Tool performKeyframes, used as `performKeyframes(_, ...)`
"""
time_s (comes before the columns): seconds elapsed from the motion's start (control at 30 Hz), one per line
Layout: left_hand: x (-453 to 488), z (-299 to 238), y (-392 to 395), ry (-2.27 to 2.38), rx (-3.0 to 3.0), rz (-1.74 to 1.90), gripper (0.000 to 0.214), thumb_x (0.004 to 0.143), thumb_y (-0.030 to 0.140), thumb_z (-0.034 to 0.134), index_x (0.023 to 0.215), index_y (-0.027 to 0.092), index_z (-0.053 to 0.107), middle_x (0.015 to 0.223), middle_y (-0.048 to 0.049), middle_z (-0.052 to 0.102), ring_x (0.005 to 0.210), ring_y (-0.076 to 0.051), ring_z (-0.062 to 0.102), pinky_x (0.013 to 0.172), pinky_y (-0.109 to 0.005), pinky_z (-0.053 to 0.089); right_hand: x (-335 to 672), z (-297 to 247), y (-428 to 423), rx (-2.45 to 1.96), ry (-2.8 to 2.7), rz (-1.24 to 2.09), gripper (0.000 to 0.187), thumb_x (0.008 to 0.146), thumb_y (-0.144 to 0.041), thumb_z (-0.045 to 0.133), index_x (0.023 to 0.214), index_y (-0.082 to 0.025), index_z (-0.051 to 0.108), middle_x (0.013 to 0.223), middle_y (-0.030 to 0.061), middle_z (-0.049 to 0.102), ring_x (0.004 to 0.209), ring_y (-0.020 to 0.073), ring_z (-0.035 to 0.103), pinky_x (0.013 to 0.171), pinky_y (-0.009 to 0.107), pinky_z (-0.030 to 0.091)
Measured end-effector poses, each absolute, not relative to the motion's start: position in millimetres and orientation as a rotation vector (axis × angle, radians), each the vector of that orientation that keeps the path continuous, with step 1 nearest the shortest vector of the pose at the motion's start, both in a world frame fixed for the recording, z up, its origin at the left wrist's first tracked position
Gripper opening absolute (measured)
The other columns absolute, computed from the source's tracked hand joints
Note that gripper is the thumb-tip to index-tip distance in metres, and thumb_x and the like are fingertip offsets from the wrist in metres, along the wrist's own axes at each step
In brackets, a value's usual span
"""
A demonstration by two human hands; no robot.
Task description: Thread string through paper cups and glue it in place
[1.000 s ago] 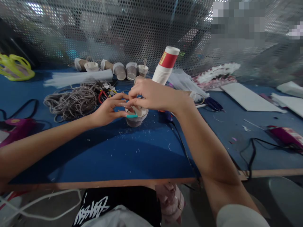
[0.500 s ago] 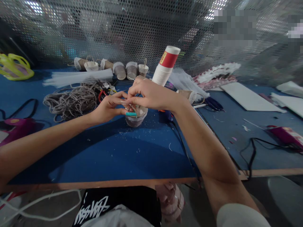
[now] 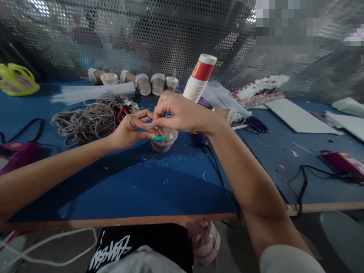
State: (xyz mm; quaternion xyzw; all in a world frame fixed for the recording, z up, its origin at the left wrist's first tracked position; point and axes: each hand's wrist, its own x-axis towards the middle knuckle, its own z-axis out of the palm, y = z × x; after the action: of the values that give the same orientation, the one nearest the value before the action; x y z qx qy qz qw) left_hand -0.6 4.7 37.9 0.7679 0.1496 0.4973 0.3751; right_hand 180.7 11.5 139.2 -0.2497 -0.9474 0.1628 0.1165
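l hand [image 3: 126, 132] half-curled, thumb tip at teal piece [image 3: 159, 138] by near rim of gray-sided cup [image 3: 163, 147]; can't tell if it grips anything. r hand [image 3: 176, 112] fingers bent in, pinch-like, just above cup; any hold hidden, can't tell. cup upright on blue tabletop [image 3: 127, 189], under both hands. gray cord pile [image 3: 85, 123] to l. paper-cup stack [image 3: 196, 83] w/ red-banded top, tilted, behind r hand. small cups [image 3: 143, 85] in back row nr perforated panel [image 3: 142, 38].
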Motion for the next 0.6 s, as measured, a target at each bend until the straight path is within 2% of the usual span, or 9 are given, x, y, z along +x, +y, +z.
performKeyframes(0.23, 1.0, 37.8, 2.5, 0.411, 1.965, 1.289, 0.012, 0.077, 0.036, 0.078, 0.082, 0.025, 0.077, 0.092, -0.0044, 0.067, 0.086, -0.016, 0.066, 0.079, -0.031, 0.060, 182.3, 138.7, 12.4, -0.693, -2.789, 0.540, 0.032, 0.089, -0.027, 0.053, 0.061, -0.017, 0.065, 0.062, 0.0016, 0.063, 0.074, 0.0138, 0.050, 0.075, 0.030, 0.036)
performKeyframes(0.3, -0.8, 36.1, 4.9, 0.445, 2.006, 1.256, 0.017, 0.076, 0.040, 0.078, 0.083, 0.025, 0.077, 0.095, -0.0058, 0.067, 0.092, -0.019, 0.066, 0.086, -0.036, 0.059, 182.5, 139.6, 11.8, -0.685, -2.803, 0.527, 0.034, 0.091, -0.028, 0.051, 0.061, -0.017, 0.064, 0.061, 0.0008, 0.062, 0.074, 0.0140, 0.051, 0.076, 0.030, 0.035)
performKeyframes(0.4, -5.2, 27.7, 11.0, 0.488, 2.028, 1.217, 0.036, 0.065, 0.047, 0.084, 0.090, 0.023, 0.075, 0.108, -0.0089, 0.064, 0.110, -0.025, 0.061, 0.102, -0.043, 0.052, 183.4, 141.3, 10.5, -0.754, -2.797, 0.460, 0.032, 0.092, -0.033, 0.054, 0.065, -0.017, 0.062, 0.065, 0.0011, 0.061, 0.074, 0.0140, 0.050, 0.073, 0.030, 0.035)
performKeyframes(0.5, -7.9, 15.2, 14.2, 0.529, 1.931, 1.159, 0.060, 0.058, 0.046, 0.089, 0.108, 0.022, 0.066, 0.126, -0.0102, 0.056, 0.124, -0.028, 0.053, 0.104, -0.044, 0.050, 188.3, 144.0, 8.1, -0.825, -2.727, 0.398, 0.031, 0.091, -0.044, 0.057, 0.079, -0.016, 0.062, 0.080, 0.0029, 0.064, 0.081, 0.0153, 0.053, 0.075, 0.029, 0.037)
performKeyframes(0.6, -5.9, 7.1, 10.7, 0.536, 1.878, 1.082, 0.055, 0.065, 0.037, 0.086, 0.111, 0.022, 0.059, 0.136, -0.0110, 0.049, 0.128, -0.027, 0.051, 0.102, -0.040, 0.052, 197.4, 151.4, 1.7, -0.840, -2.598, 0.381, 0.034, 0.091, -0.051, 0.056, 0.098, -0.018, 0.058, 0.105, 0.0056, 0.063, 0.100, 0.0179, 0.054, 0.088, 0.030, 0.039)
